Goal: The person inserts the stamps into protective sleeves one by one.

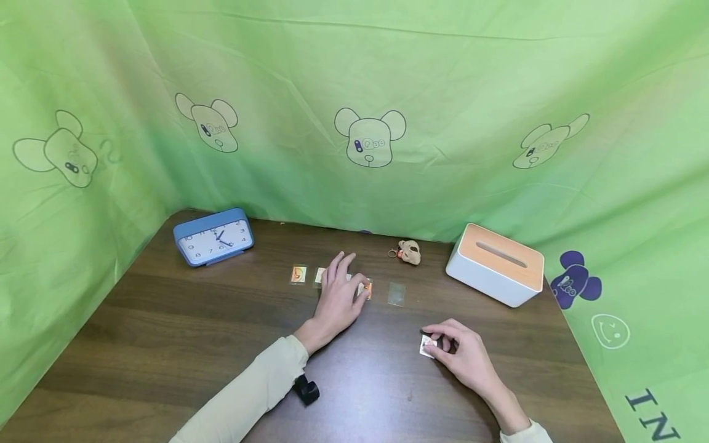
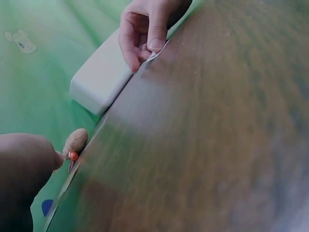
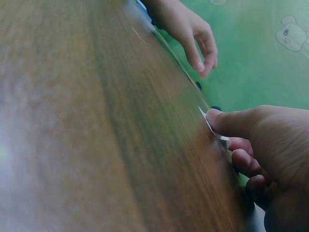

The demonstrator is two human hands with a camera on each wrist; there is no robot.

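Observation:
My right hand (image 1: 462, 354) pinches a small white card (image 1: 428, 346) with a printed picture between thumb and fingers, over the right half of the table. In the right wrist view the card (image 3: 206, 121) shows edge-on at the thumb tip. My left hand (image 1: 339, 301) hovers with loosely bent fingers over a row of small square cards and hides part of it. An orange-printed card (image 1: 298, 274) lies to its left, and another card (image 1: 319, 276) peeks out beside the fingers. Thumb and index finger are right at an orange-edged card (image 1: 368, 288). Further right lies a clear square (image 1: 396, 294).
A blue clock (image 1: 216, 237) stands at the back left of the brown table (image 1: 166, 344). Near the back edge sits a tan keychain figure (image 1: 410, 252) with a ring. At the right is a white tissue box (image 1: 487, 280) with a wooden lid. Green cloth (image 1: 371, 55) hangs behind.

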